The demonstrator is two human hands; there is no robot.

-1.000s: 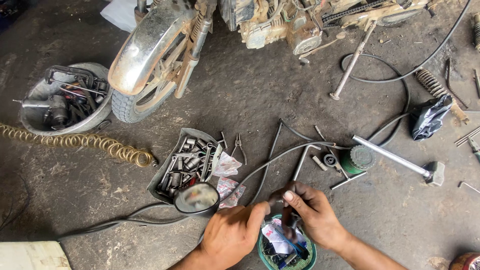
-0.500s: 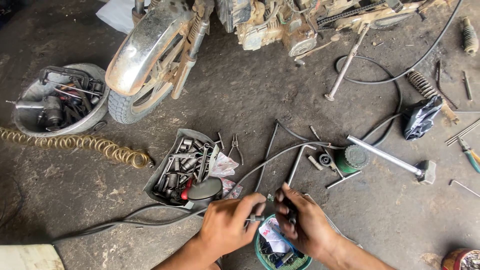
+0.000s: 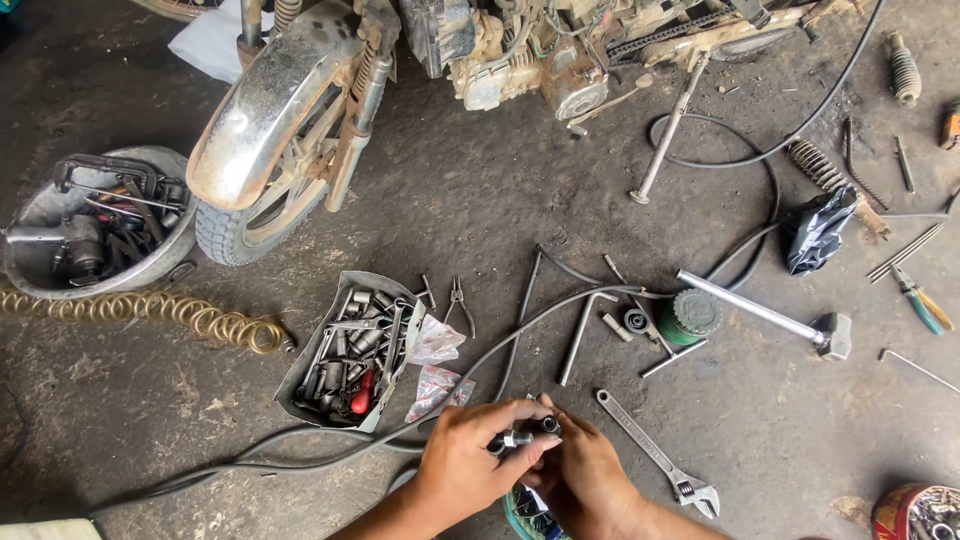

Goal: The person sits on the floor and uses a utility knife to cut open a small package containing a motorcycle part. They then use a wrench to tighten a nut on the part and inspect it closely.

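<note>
Low in the head view, my left hand (image 3: 468,468) and my right hand (image 3: 588,478) meet over the oily floor. Together they pinch a small dark metal socket piece (image 3: 520,436) between the fingertips; the left thumb and fingers hold its left end and the right fingers hold its right end. Under my wrists sits a green tub (image 3: 522,515), mostly hidden. A grey cable (image 3: 470,372) runs past just beyond my fingers. An adjustable wrench (image 3: 655,455) lies to the right of my right hand.
A metal tray of sockets (image 3: 350,350) lies to the upper left, with pliers (image 3: 458,300) beside it. A motorcycle wheel and fender (image 3: 270,140) and engine (image 3: 540,60) stand beyond. A bowl of parts (image 3: 95,225), a coiled spring (image 3: 180,315), a hammer (image 3: 770,315) and a green cap (image 3: 688,315) lie around.
My right hand has left the tool in the green tub and joined the left. Both hands have risen a little and now hold the small socket piece between them.
</note>
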